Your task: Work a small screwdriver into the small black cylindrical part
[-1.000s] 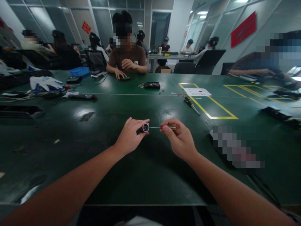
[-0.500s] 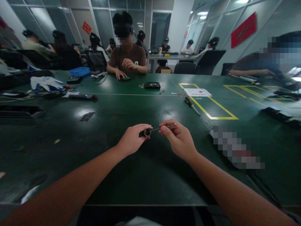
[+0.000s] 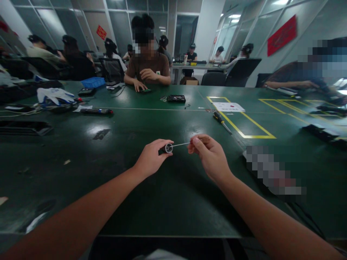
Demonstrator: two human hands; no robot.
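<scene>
The blue plastic box (image 3: 93, 82) stands on the far left part of the green table (image 3: 168, 206); what lies inside it, I cannot tell from this angle. The small black cylinder (image 3: 168, 148) is also hollow, with a pale ring at its open mouth and some dark inner part, too small to name. This cylinder is between the two hands, above the table, pinched by the thumb and fingers of the left hand (image 3: 153, 159), its mouth turned to the wearer. The right hand (image 3: 211, 155) grasps the thin screwdriver (image 3: 181, 144), whose shaft points leftward, with its tip at the mouth; how deep it enters is not clear. Beyond the right hand lies a larger yellow-and-black screwdriver (image 3: 222, 122).
</scene>
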